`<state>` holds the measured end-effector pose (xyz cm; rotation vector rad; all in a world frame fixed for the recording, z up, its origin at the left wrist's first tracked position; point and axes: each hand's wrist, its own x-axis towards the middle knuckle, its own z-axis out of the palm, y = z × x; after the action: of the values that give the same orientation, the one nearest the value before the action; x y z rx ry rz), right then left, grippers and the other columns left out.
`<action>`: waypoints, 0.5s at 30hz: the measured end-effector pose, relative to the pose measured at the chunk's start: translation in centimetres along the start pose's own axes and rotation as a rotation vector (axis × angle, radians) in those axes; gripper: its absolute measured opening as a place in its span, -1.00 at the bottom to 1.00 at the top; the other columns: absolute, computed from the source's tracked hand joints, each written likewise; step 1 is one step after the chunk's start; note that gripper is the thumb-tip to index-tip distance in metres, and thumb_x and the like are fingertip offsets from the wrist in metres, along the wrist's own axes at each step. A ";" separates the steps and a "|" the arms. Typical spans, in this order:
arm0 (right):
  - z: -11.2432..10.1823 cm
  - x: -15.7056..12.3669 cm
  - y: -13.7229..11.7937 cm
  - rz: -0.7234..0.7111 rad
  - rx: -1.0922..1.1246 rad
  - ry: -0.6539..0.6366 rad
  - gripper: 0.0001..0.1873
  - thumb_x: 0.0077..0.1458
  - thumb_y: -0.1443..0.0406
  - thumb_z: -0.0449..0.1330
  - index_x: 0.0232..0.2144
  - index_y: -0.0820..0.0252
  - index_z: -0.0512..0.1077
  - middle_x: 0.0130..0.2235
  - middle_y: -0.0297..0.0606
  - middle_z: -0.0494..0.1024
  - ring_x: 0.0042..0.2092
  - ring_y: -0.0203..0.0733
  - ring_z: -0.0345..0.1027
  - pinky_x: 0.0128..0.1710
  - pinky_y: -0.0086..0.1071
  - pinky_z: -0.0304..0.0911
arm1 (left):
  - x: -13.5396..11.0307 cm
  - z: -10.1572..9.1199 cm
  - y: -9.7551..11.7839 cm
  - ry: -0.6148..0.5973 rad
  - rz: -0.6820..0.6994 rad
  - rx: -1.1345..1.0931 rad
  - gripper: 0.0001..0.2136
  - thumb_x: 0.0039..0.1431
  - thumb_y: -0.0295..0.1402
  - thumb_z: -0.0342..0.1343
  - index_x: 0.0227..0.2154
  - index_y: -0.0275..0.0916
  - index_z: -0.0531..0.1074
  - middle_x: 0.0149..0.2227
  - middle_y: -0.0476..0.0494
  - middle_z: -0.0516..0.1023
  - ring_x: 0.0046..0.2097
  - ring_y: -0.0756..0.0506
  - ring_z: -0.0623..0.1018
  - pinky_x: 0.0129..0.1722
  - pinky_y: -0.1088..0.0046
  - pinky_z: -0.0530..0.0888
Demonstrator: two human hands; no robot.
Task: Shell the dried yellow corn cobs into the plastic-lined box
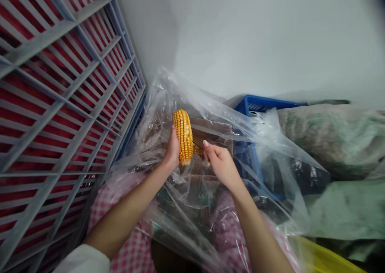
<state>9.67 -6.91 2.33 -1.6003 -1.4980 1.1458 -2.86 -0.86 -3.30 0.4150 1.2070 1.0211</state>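
An ear of dried yellow corn (182, 138) is held upright in my left hand (172, 149), whose fingers wrap its left side. A gap in the rows, with a few pale spots, shows on its right side. My right hand (221, 164) is closed on a thin dark tool (197, 145), its tip close to the corn; I cannot make out its kind. Below, loose corn kernels (197, 151) lie in a cardboard box (210, 130). A clear plastic sheet (207, 104) drapes around the box and over my lap.
Tall grey slatted crates (99, 84) with red contents rise close on the left. To the right stand a blue crate (249, 104) and stuffed woven sacks (333, 136). A white wall (240, 32) closes the back. Yellow material (325, 257) lies at the lower right.
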 end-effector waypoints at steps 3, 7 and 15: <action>-0.6 -0.2 0.0 0.016 0.042 -0.034 -0.48 0.09 -0.03 -0.12 -0.72 0.19 0.06 -0.68 -0.46 0.03 -0.60 -0.42 -0.12 -0.57 -0.47 -0.14 | 0.0 -0.1 -0.2 0.008 0.064 0.068 -0.45 0.05 0.10 -0.24 -0.15 -0.21 0.35 -0.31 -0.14 0.53 -0.30 -0.11 0.52 -0.34 0.38 0.43; -1.1 -0.2 0.1 0.048 0.094 -0.071 -0.48 0.07 -0.03 -0.08 -0.73 0.19 0.06 -0.71 -0.48 0.01 -0.62 -0.44 -0.15 -0.60 -0.47 -0.17 | 0.0 -0.3 -0.6 0.041 0.163 0.189 -0.43 0.02 0.12 -0.20 -0.14 -0.22 0.36 -0.31 -0.16 0.53 -0.25 -0.13 0.51 -0.29 0.36 0.42; -1.9 -0.2 0.4 0.074 0.195 -0.129 -0.47 0.08 -0.03 -0.08 -0.74 0.19 0.07 -0.73 -0.50 -0.03 -0.67 -0.47 -0.20 -0.63 -0.47 -0.20 | 0.1 -0.3 -1.1 -0.007 0.232 0.240 -0.45 0.01 0.12 -0.17 -0.15 -0.21 0.39 -0.17 -0.16 0.51 -0.12 -0.14 0.48 -0.16 0.37 0.39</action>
<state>11.61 -6.98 2.78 -1.4838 -1.3685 1.4152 -2.67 -1.39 -4.28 0.7603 1.3015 1.0734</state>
